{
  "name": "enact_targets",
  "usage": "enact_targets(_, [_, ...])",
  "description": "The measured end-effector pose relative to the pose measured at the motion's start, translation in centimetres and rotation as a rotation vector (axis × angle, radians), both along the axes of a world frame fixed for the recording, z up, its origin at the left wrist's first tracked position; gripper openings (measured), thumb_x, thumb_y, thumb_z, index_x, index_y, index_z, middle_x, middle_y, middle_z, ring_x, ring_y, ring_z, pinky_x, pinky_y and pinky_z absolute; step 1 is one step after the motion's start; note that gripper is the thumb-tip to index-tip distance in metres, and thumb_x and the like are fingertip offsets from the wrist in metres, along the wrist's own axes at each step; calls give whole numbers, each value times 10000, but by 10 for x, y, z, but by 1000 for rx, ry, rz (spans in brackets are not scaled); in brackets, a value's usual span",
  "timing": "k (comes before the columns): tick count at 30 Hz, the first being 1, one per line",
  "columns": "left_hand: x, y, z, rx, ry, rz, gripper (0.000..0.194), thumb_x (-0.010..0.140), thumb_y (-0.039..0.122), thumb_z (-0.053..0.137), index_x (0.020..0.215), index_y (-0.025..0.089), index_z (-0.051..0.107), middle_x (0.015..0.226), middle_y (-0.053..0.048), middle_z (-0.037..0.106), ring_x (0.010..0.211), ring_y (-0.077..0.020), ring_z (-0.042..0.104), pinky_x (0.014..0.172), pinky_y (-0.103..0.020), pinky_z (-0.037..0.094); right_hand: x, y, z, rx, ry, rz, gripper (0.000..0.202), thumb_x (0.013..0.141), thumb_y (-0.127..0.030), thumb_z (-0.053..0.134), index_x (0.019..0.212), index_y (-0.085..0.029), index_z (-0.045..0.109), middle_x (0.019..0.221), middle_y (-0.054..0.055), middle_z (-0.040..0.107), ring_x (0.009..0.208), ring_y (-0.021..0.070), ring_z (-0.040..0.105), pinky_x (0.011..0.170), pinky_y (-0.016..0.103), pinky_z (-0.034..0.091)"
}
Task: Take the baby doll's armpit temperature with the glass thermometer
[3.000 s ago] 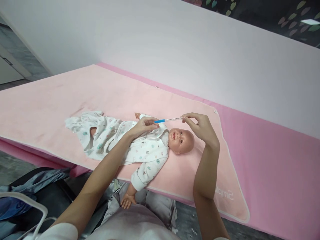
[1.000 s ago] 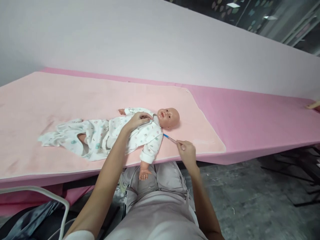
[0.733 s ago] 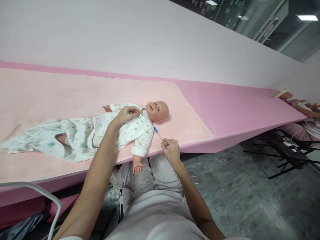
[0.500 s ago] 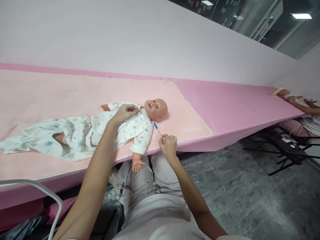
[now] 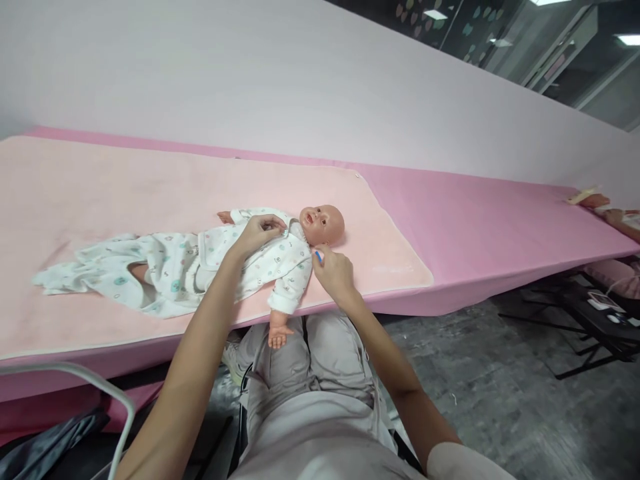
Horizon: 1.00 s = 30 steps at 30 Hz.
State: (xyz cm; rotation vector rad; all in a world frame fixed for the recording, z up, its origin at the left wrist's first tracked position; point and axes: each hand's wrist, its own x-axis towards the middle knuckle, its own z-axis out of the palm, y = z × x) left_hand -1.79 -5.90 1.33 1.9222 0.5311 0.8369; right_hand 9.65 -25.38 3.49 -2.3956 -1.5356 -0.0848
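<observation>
A bald baby doll [image 5: 323, 225] lies on its back, its head to the right, in a white printed baby shirt [image 5: 285, 257]. At the shirt's neckline, my left hand [image 5: 263, 233] is closed in a pinch on the cloth's edge. Beside the doll's neck and near shoulder, my right hand [image 5: 334, 272] has its fingers closed on a thin stick with a blue end [image 5: 319, 257]. Most of that stick is hidden by the fingers. The doll's near arm [image 5: 279, 328] hangs past the table edge, and printed cloth [image 5: 120, 280] covers its legs.
A peach mat [image 5: 150, 180] lies over the long pink table [image 5: 475, 233], against a white wall. Another doll [image 5: 595, 200] and part of a person's arm [image 5: 631, 231] are at the far right. A grey metal tube [image 5: 85, 373] curves at the lower left. Below right stands a black folding chair [image 5: 590, 320].
My right hand has moved up toward the doll's neck and turned, so less of the stick shows. My left hand stays at the neckline. The whole view has shifted slightly.
</observation>
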Motion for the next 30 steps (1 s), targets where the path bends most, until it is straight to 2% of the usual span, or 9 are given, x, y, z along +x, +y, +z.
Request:
enact_targets(2, [0,1,-3,-8,-15,3,197,660,259,630,797,121,660,775,-48,657,719,-158,574,656,-241,414,0,30,6,-15,22,103,331,936,-322,333,1186,-209,516,905,77,699,820,216,653,667,275,409])
enact_targets(5, [1,3,-6,-39,-54,-12,180,665,230,624,804,120,653,771,-44,650,732,-157,582,680,-245,423,3,70,5,-51,74,238,327,900,-298,399,1162,-157,535,911,103,690,809,221,641,681,284,420])
enact_targets(8, [1,4,-6,-59,-70,-15,164,682,207,611,819,124,649,762,-36,638,731,-151,579,683,-244,423,10,91,-3,-4,189,353,279,844,-229,461,1089,-145,567,808,67,675,722,185,619,657,258,415])
enact_targets(13, [-2,4,0,-121,-76,-21,180,710,255,626,832,122,635,751,-31,618,703,-137,560,635,-227,408,18,93,-29,251,432,482,146,827,-223,466,918,-169,566,510,-70,482,473,103,488,525,200,356])
enact_targets(16, [-3,4,3,-164,-67,-23,216,721,291,640,850,117,635,749,-36,617,693,-135,557,620,-226,410,20,89,-47,435,530,544,141,853,-267,448,895,-176,547,492,-85,431,429,79,439,479,183,337])
enact_targets(19, [-4,4,6,-133,18,-74,206,730,282,636,859,122,654,791,-48,640,731,-142,566,661,-235,429,20,86,-59,577,560,547,148,866,-274,444,884,-173,552,514,-68,467,438,72,449,482,176,369])
enact_targets(24, [-3,3,8,-107,107,-122,198,761,287,611,885,144,667,842,-49,669,795,-161,597,702,-250,455,19,86,-62,666,587,487,139,867,-255,487,896,-161,585,524,-55,498,440,64,450,482,169,399])
enact_targets(30, [-4,2,9,-82,144,-95,193,769,292,596,873,148,673,859,-52,680,817,-165,614,714,-251,472,16,89,-56,659,564,419,171,860,-292,527,865,-147,616,476,-74,457,413,52,410,478,165,394])
